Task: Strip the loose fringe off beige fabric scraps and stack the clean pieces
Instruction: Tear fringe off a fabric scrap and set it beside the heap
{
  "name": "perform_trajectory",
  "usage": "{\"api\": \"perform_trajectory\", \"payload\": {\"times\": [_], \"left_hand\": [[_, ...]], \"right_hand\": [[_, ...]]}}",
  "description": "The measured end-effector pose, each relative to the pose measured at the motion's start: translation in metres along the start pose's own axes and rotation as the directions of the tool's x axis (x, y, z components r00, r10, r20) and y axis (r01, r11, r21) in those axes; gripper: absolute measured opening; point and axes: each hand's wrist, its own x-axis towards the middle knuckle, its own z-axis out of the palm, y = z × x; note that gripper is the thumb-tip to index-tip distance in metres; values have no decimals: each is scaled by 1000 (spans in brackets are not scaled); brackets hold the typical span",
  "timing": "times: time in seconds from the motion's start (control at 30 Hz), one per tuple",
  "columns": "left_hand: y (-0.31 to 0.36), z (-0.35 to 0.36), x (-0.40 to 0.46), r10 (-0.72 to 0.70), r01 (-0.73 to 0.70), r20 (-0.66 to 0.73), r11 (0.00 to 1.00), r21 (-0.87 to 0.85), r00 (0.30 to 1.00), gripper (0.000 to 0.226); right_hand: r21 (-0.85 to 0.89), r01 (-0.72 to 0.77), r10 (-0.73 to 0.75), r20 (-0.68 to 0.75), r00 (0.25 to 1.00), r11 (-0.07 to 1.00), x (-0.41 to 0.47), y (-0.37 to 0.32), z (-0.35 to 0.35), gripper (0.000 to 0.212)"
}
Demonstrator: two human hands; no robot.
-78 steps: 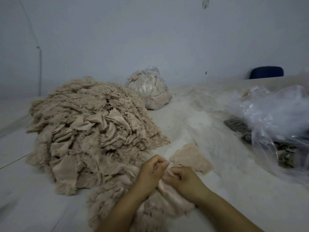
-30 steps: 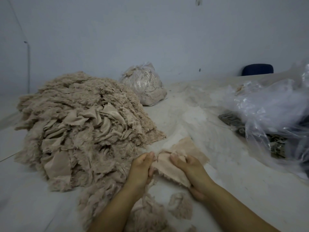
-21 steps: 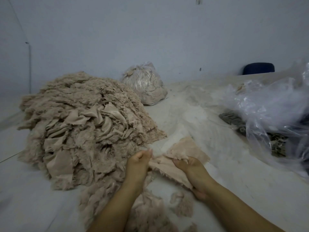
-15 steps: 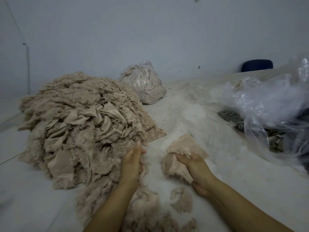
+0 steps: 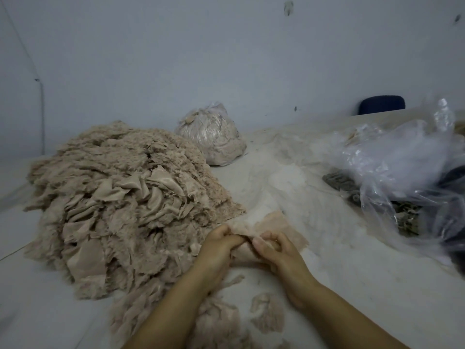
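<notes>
Two hands are working one beige scrap (image 5: 245,251) above the surface (image 5: 327,273): the left hand (image 5: 217,248) and right hand (image 5: 279,253) are both pinching it, fingers curled, beside one large scrap heap (image 5: 120,202) and two plastic bags (image 5: 212,137).

A large heap of beige scraps (image 5: 120,202) fills the left half of the table (image 5: 289,177), blocking reach that way. A crumpled clear plastic bag (image 5: 402,177) crowds the right edge. Between them a bare strip runs from centre to a tied bag (image 5: 211,137) at upper centre. Loose fringe tufts (image 5: 266,316) litter the bottom centre.
</notes>
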Motion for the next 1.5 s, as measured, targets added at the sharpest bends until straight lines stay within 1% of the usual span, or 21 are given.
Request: {"api": "perform_trajectory", "payload": {"times": [0.07, 0.17, 0.23, 0.3, 0.4, 0.47, 0.6, 0.7, 0.77, 0.9, 0.93, 1.03, 1.07, 1.13, 1.2, 1.23, 1.3, 1.37, 1.4, 1.43, 1.5], "left_hand": [[0, -2, 4, 46, -53, 33, 971, 231, 998, 15], [1, 1, 11, 116, -142, 82, 841, 521, 990, 17], [4, 4, 16, 163, -199, 114, 826, 528, 980, 10], [8, 5, 23, 165, -198, 112, 868, 456, 980, 17], [16, 9, 42, 162, -148, -6, 918, 368, 987, 22], [18, 16, 61, 174, -136, -85, 932, 336, 981, 18], [8, 34, 96, 293, -238, -45, 847, 475, 955, 10], [-15, 39, 112, 310, -277, 79, 669, 690, 947, 8], [-26, 36, 118, 279, -267, 130, 536, 801, 951, 10], [-29, 24, 120, 214, -215, 131, 435, 874, 968, 18], [-28, 21, 116, 181, -191, 120, 445, 875, 976, 19], [-12, 9, 94, 43, -73, 61, 717, 693, 997, 16], [-3, 0, 84, 17, -61, 74, 764, 642, 997, 15], [18, -26, 65, -31, -133, 207, 675, 726, 978, 19], [34, -52, 42, -149, -242, 351, 483, 842, 925, 27], [38, -63, 29, -183, -273, 381, 434, 859, 906, 30], [44, -78, 4, -127, -307, 401, 450, 838, 907, 30], [46, -94, -19, -38, -329, 411, 534, 779, 911, 29], [45, -103, -30, -55, -338, 433, 541, 770, 899, 30], [42, -112, -39, -113, -344, 455, 503, 793, 883, 35], [30, -126, -52, -223, -374, 459, 338, 864, 860, 43]], "right_hand": [[-69, -4, 2, -36, 999, 998, 0, -4, -2, 71], [-234, 57, -73, -61, 996, 971, 2, -9, -3, 86], [-324, 118, -157, -99, 983, 939, 4, -9, -4, 59], [-302, 118, -175, -169, 970, 946, 8, -10, -10, 34], [-267, 148, -226, -288, 931, 952, 17, -16, -25, 20], [-337, 178, -298, -352, 887, 925, 24, -20, -35, 16], [-600, 96, -389, -380, 839, 794, 33, -16, -54, 10], [-839, -79, -310, -284, 907, 538, 35, -6, -60, 27], [-903, -100, -286, -235, 929, 419, 37, -1, -63, 39], [-939, -111, -304, -215, 928, 325, 43, 0, -65, 34], [-938, -114, -311, -220, 925, 327, 43, 0, -64, 32], [-907, -68, -374, -238, 896, 415, 43, -4, -61, 31], [-886, -16, -406, -229, 885, 463, 41, -5, -59, 28], [-830, 129, -435, -146, 889, 543, 35, -7, -53, 16], [-776, 297, -377, 83, 922, 556, 23, -5, -38, 9], [-739, 382, -316, 238, 918, 555, 16, -3, -29, 11], [-653, 510, -187, 500, 846, 560, 4, 1, -13, 25], [-615, 528, -75, 608, 791, 585, -5, 4, -4, 33], [-621, 527, -24, 634, 773, 580, -7, 5, -3, 37], [-639, 546, 13, 656, 755, 542, -8, 6, -2, 41], [-672, 622, 44, 693, 720, 402, -9, 11, 0, 37]]}}
